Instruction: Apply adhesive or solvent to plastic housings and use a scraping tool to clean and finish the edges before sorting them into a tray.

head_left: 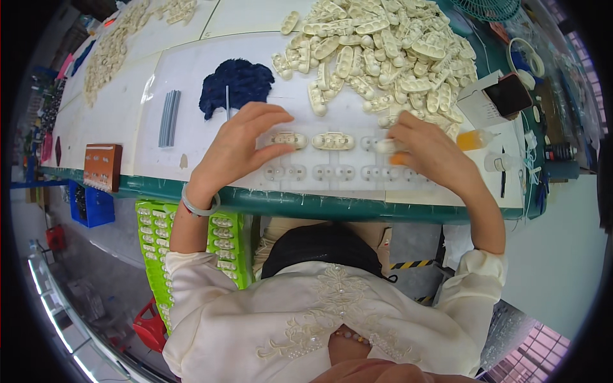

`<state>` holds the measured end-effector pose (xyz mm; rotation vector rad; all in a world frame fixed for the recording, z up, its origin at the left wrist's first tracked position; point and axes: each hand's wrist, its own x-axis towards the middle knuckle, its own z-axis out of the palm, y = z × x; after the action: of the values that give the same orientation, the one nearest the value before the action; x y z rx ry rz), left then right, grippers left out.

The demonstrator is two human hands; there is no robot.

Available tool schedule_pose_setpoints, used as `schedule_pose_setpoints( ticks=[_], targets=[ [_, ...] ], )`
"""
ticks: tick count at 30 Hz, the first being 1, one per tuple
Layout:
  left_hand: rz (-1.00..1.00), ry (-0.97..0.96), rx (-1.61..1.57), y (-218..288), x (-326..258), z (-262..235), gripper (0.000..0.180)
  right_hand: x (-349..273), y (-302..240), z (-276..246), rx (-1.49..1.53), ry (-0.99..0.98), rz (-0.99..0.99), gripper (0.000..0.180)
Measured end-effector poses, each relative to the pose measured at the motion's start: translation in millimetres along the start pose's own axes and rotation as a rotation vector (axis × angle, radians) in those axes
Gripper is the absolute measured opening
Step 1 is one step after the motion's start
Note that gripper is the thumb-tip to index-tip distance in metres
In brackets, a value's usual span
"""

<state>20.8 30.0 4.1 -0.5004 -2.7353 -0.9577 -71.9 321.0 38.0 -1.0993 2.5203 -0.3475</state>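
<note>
A translucent white holder (pixel 335 185) with two rows of rounded slots lies near the table's front edge. Two cream plastic pieces with rounded hollows sit in its far row: a left piece (pixel 288 139) and a middle piece (pixel 333 141). My left hand (pixel 241 143) is open beside the left piece, thumb and fingers apart around its end. Over the far right slot, my right hand (pixel 424 150) pinches a cream piece (pixel 385 147), slightly blurred. Something orange (pixel 400 158) shows under its fingers; its kind is unclear.
A big heap of cream pieces (pixel 396 51) lies behind the holder. Dark blue putty-like material (pixel 236 86), grey rods (pixel 168 118) and a brown box (pixel 102 167) are to the left. Rightward are an orange bottle (pixel 474 140) and a phone (pixel 509 96). Green trays (pixel 153 239) stand below the edge.
</note>
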Motion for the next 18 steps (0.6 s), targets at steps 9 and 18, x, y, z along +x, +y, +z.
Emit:
schedule_pose_setpoints(
  ticks=[9, 18],
  targets=[
    [0.111, 0.048, 0.133, -19.8, 50.1, 20.8, 0.034, 13.4, 16.6, 18.9, 0.112, 0.251, -0.201, 0.041],
    [-0.179, 0.141, 0.044, -33.6, 64.4, 61.9, 0.069, 142.8, 10.6, 26.2, -0.223, 0.370, -0.605, 0.035]
  ],
)
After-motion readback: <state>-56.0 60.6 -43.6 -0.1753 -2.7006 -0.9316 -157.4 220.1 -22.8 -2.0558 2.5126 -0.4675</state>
